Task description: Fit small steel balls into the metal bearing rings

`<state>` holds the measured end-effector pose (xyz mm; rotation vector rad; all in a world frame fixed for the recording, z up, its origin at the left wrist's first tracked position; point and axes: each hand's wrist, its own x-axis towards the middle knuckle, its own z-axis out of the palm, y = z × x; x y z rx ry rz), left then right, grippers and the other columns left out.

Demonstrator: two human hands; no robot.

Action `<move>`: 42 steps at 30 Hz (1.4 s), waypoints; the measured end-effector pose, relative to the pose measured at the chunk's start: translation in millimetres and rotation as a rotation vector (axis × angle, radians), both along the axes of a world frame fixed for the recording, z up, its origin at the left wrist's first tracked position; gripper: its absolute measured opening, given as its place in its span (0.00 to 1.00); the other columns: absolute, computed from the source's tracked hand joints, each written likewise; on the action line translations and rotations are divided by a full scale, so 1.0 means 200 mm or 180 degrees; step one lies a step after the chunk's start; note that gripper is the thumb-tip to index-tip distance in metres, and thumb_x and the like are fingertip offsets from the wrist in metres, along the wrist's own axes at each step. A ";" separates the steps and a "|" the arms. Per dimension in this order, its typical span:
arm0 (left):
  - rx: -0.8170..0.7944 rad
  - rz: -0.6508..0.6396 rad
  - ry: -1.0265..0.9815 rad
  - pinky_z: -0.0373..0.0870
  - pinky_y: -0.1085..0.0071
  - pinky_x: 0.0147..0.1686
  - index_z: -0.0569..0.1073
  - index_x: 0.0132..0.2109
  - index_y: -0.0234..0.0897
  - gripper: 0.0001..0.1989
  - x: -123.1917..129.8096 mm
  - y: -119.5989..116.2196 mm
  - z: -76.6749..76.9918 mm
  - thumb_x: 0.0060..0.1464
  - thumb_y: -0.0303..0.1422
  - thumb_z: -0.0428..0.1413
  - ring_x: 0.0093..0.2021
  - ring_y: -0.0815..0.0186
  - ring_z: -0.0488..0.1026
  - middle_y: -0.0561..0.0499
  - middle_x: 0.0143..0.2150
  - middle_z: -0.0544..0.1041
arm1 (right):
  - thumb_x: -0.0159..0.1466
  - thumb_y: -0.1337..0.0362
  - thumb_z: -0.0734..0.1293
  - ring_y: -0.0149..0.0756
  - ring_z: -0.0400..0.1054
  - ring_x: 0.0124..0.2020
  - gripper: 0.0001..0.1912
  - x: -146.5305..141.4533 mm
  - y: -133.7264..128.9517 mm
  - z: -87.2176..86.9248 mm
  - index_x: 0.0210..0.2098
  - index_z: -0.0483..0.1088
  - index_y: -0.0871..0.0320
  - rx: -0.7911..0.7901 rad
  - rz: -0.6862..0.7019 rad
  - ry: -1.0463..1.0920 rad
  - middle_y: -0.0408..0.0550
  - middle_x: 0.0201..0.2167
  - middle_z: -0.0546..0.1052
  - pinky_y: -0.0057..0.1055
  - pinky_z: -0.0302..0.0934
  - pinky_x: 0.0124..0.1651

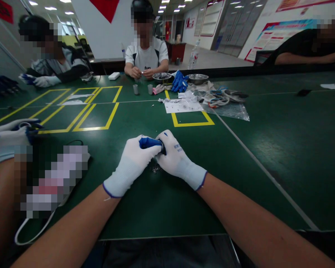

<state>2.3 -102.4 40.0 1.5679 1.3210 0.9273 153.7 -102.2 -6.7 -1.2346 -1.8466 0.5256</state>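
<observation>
Over the green table (240,178), the left hand (136,154) and right hand (171,153) curl their fingers together around a mostly hidden dark piece (163,148), which a loose gloved pinch could drop, scattering the small rings (155,169) lying just below.

A single camera is sitting on the person's head, facing forward and down over the green surface (257,186). It is looking from close above the wearer's side: the forearms (72,223) are looming large in the lower part, while the left hand (139,149) and right hand (171,152) are showing smaller near the middle. The surface's near edge is crossing low, with the wearer's lap (167,253) lying beneath. The wide view is also taking in a neighbour's gloved hand (9,136) at far left, a person opposite (146,54) and ceiling lights (50,8).
</observation>
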 end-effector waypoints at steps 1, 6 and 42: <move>0.0008 0.0027 0.0020 0.73 0.63 0.39 0.80 0.35 0.35 0.08 0.00 0.00 0.00 0.49 0.35 0.66 0.35 0.61 0.78 0.50 0.33 0.82 | 0.59 0.73 0.66 0.41 0.65 0.41 0.09 0.00 0.00 0.00 0.36 0.64 0.55 -0.0006 -0.0015 -0.0035 0.47 0.40 0.65 0.39 0.64 0.45; 0.0055 0.0007 0.0203 0.74 0.62 0.41 0.79 0.37 0.36 0.09 0.01 0.00 -0.02 0.49 0.36 0.65 0.37 0.60 0.78 0.50 0.35 0.81 | 0.59 0.74 0.65 0.42 0.66 0.42 0.09 0.01 0.00 0.00 0.36 0.65 0.55 -0.0030 -0.0004 -0.0102 0.48 0.41 0.66 0.41 0.65 0.47; 0.1230 0.0286 -0.0342 0.72 0.53 0.63 0.71 0.59 0.39 0.17 0.02 0.08 -0.20 0.66 0.39 0.53 0.58 0.55 0.78 0.42 0.56 0.81 | 0.69 0.64 0.65 0.46 0.78 0.54 0.18 0.02 0.05 -0.06 0.58 0.72 0.55 0.0095 -0.0083 0.0714 0.56 0.54 0.81 0.49 0.72 0.62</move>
